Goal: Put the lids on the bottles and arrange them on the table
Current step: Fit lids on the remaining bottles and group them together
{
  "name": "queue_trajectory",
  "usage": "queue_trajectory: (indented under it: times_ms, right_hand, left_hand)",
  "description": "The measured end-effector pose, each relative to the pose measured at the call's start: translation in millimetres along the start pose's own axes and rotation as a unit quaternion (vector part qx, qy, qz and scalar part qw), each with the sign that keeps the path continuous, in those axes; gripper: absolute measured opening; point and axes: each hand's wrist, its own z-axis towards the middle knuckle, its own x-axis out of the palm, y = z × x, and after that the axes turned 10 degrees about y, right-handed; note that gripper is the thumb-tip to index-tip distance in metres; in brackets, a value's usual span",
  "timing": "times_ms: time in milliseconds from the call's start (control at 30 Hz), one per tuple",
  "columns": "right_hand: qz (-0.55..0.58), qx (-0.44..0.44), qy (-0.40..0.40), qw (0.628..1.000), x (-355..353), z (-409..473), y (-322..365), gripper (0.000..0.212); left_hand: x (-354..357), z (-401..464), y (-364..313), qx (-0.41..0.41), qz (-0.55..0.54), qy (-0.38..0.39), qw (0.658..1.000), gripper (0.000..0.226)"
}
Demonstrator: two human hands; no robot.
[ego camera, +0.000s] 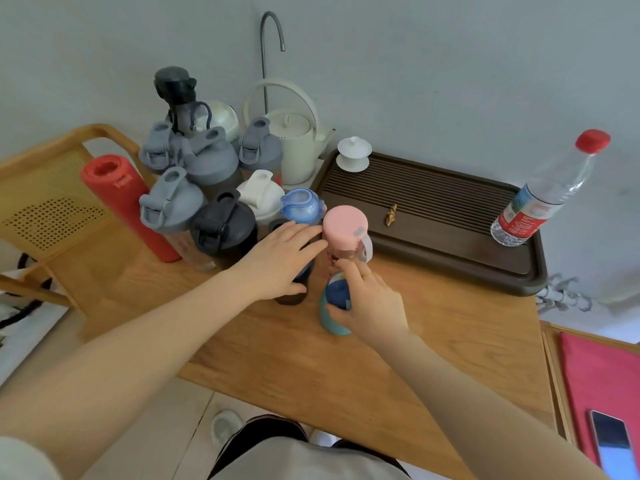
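Several lidded bottles stand clustered at the table's back left: grey shaker bottles (pixel 171 206), a black one (pixel 223 226), a white one (pixel 261 194), a red flask (pixel 128 202) and a blue-lidded bottle (pixel 300 205). My left hand (pixel 280 261) lies over the top of a dark bottle (pixel 292 294), whose lid I cannot see. A pink-lidded bottle (pixel 344 226) stands just right of it. My right hand (pixel 372 303) grips the dark blue top of a teal bottle (pixel 330 317) at the front.
A dark slatted tea tray (pixel 433 216) fills the table's right side, holding a clear water bottle (pixel 543 195) and a white lidded cup (pixel 354 154). A cream kettle (pixel 294 147) stands behind the bottles. A wooden chair (pixel 52 209) is at left, a phone (pixel 611 441) at bottom right.
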Motion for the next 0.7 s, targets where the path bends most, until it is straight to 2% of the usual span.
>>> queue_trajectory:
  times_ms: [233,400,433,533,567,600,700]
  right_hand:
    - [-0.019,-0.067,-0.003,0.998,3,19,17,0.054]
    - [-0.031,-0.068,0.010,0.997,-6,20,20,0.071]
    - [-0.044,-0.088,-0.023,0.995,-13,17,18,0.070]
    - [-0.054,-0.109,-0.209,0.970,-37,22,2,0.050]
    - [-0.038,-0.096,-0.219,0.970,-45,30,-6,0.045]
    - [-0.016,-0.078,-0.192,0.978,-53,40,-14,0.046]
    - [0.056,-0.067,0.024,0.996,-68,69,-30,0.076]
  left_hand:
    - [1,-2,2,0.008,-0.046,-0.012,0.999,0.086]
    - [0,-1,12,0.029,-0.084,-0.001,0.996,0.095]
    - [0,-1,13,0.034,-0.086,-0.003,0.996,0.097]
    - [0,-5,11,0.023,-0.063,-0.026,0.997,0.102]
    - [0,-7,8,0.019,-0.044,-0.046,0.998,0.100]
    - [1,-9,4,0.024,-0.021,-0.075,0.997,0.095]
    - [6,-9,-11,0.056,0.007,-0.114,0.992,0.077]
